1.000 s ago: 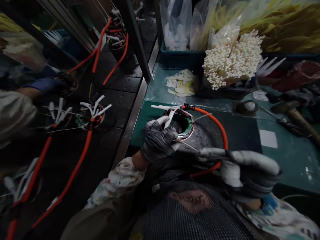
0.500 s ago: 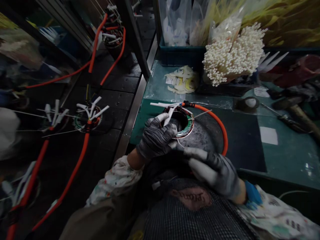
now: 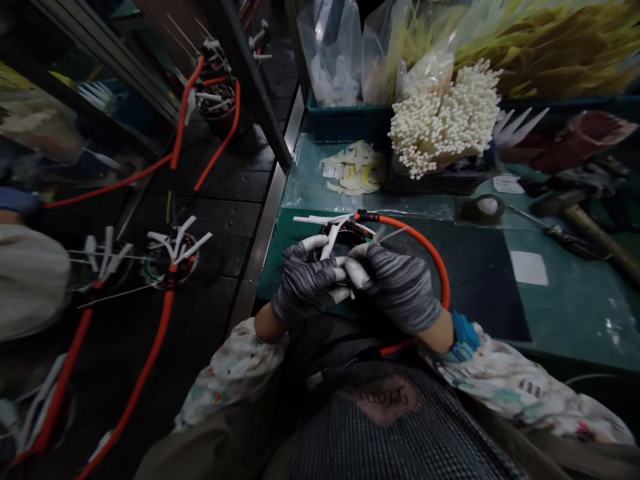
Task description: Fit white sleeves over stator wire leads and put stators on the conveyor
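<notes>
At the frame's centre we are gripping the wound ring (image 3: 354, 233) in our curled left hand (image 3: 307, 279) and pinching, on what we cannot tell, with our right hand (image 3: 400, 283), while wearing, lower centre, a pink patch (image 3: 393, 400) bearing blurred, unreadable handwriting.

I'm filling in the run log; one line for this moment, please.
Left hand: holding ring | right hand: fingertips by left fingertips, grip unclear | orange cable: curving right from ring | hammer: right side of table

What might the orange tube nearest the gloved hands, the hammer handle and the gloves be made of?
Orange tube: probably plastic or rubber; smooth, evenly bending.
Hammer handle: likely wood; dull, brownish.
Gloves: seemingly knitted fabric; matt, streaked grey, close-fitting.
</notes>
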A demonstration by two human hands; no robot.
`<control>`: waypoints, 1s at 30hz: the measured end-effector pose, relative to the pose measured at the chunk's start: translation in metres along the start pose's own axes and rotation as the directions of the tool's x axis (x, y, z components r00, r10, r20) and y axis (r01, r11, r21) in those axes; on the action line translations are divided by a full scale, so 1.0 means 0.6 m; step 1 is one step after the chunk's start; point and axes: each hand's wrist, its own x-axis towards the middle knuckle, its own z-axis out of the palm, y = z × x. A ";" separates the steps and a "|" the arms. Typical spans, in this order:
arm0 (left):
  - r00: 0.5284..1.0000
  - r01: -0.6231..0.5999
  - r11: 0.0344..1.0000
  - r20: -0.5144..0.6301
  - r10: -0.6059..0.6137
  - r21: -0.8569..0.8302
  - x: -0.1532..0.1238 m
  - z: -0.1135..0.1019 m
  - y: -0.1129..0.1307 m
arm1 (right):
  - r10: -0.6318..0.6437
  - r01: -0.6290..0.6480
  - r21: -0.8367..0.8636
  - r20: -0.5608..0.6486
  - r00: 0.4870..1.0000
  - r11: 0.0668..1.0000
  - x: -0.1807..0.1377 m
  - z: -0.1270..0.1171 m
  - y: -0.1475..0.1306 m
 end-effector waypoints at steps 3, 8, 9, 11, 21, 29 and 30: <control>0.999 -0.027 0.999 -0.047 0.025 -0.041 0.002 0.004 0.002 | 0.060 -0.054 -0.105 0.059 0.996 0.993 -0.001 -0.012 -0.001; 0.992 -0.035 0.991 -0.128 0.018 -0.130 0.013 0.010 0.008 | -0.068 0.071 -0.115 0.032 0.997 0.991 -0.020 -0.039 0.007; 0.991 -0.032 0.988 -0.136 0.012 -0.150 0.015 0.010 0.010 | -0.082 0.083 -0.096 0.020 0.996 0.992 -0.024 -0.042 0.010; 0.990 -0.031 0.981 -0.141 0.004 -0.193 0.019 0.011 0.013 | -0.065 0.066 -0.068 0.029 0.997 0.995 -0.030 -0.044 0.015; 0.987 -0.079 0.984 -0.148 0.056 -0.157 0.014 0.014 0.003 | 0.033 -0.047 0.329 0.050 0.998 0.943 -0.007 -0.006 0.024; 0.990 -0.057 0.981 -0.137 0.031 -0.185 0.002 0.024 -0.008 | 0.104 -0.248 0.694 0.243 0.964 0.676 0.002 -0.032 0.027; 0.991 -0.061 0.981 -0.132 0.036 -0.186 0.002 0.023 -0.008 | 0.121 -0.234 0.679 0.211 0.970 0.696 0.001 -0.030 0.027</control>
